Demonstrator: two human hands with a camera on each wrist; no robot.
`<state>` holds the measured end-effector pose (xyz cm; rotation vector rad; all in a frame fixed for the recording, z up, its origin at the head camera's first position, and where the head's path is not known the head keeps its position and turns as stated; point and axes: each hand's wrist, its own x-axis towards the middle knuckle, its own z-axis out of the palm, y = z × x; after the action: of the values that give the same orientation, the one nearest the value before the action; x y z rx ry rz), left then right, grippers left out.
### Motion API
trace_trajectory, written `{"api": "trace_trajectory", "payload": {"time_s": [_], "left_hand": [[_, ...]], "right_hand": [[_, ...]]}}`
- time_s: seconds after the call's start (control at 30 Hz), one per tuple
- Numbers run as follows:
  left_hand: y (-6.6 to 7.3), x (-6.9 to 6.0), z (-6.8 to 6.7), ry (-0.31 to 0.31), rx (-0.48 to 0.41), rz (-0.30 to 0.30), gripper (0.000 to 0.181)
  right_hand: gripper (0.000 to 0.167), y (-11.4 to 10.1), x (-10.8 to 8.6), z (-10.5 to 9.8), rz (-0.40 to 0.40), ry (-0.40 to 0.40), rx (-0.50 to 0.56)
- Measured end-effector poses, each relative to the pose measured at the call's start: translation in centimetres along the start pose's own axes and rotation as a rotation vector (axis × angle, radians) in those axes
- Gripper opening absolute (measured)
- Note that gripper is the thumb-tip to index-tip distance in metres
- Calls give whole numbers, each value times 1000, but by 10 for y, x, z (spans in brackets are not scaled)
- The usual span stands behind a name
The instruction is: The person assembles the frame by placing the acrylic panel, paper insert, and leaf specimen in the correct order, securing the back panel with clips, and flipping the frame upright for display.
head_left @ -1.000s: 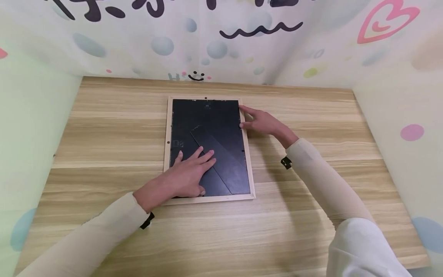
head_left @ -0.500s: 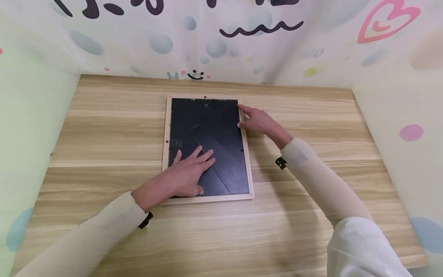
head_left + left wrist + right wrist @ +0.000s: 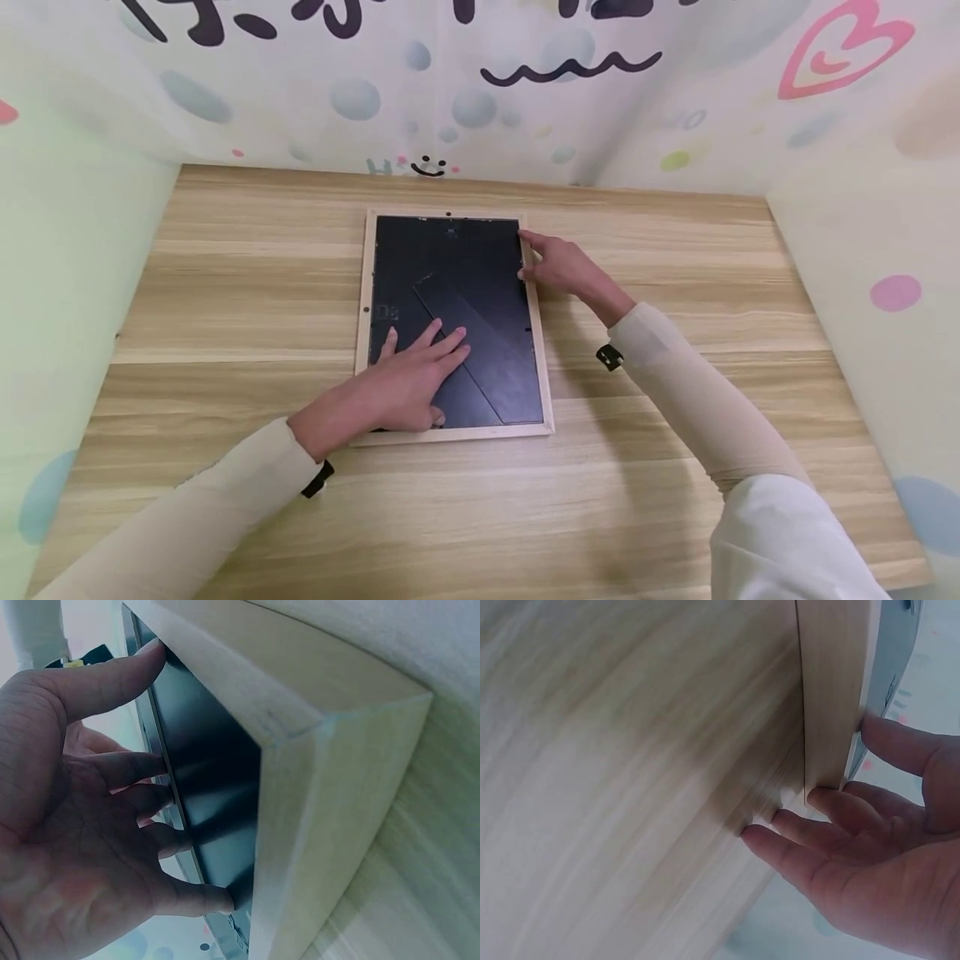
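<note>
A picture frame with a pale wood rim [image 3: 480, 432] lies back up on the table, its black backing board [image 3: 442, 250] showing. Folded flat on the board is a slanted stand leg [image 3: 495, 367]. My left hand [image 3: 401, 383] rests with spread fingers on the lower left of the board; the left wrist view has its fingertips touching the black surface [image 3: 210, 757]. At the upper right edge is my right hand [image 3: 566, 265]. Its thumb touches the rim's inner edge, as the right wrist view shows, while other fingers lie along the outer side [image 3: 832, 682] and the tabletop.
The wood-grain table [image 3: 240, 250] runs back to a printed curtain [image 3: 525, 108]. Pale panels stand along its left [image 3: 82, 250] and right [image 3: 847, 242] sides. Small dark tabs [image 3: 528, 329] sit along the frame's inner edge.
The head view shifts slightly. Both hands keep nearly the same places on the frame, and the right wrist lies a little nearer to it than a second ago.
</note>
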<state>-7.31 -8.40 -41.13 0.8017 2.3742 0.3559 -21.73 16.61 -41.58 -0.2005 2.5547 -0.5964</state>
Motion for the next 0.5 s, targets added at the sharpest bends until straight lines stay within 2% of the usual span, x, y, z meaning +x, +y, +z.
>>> {"api": "trace_trajectory", "payload": {"time_s": [0.3,0.4,0.5], "left_hand": [[1,-1,-3,29,20,79,86],[0,-2,-7,31,-9,95,81],[-1,-4,-12,58,-18,112,73]], "right_hand": [[76,12,-8,-7,-1,-22,29],[76,17,-10,-8,-9,-26,31],[76,20,-11,-8,-16,-39,40]]}}
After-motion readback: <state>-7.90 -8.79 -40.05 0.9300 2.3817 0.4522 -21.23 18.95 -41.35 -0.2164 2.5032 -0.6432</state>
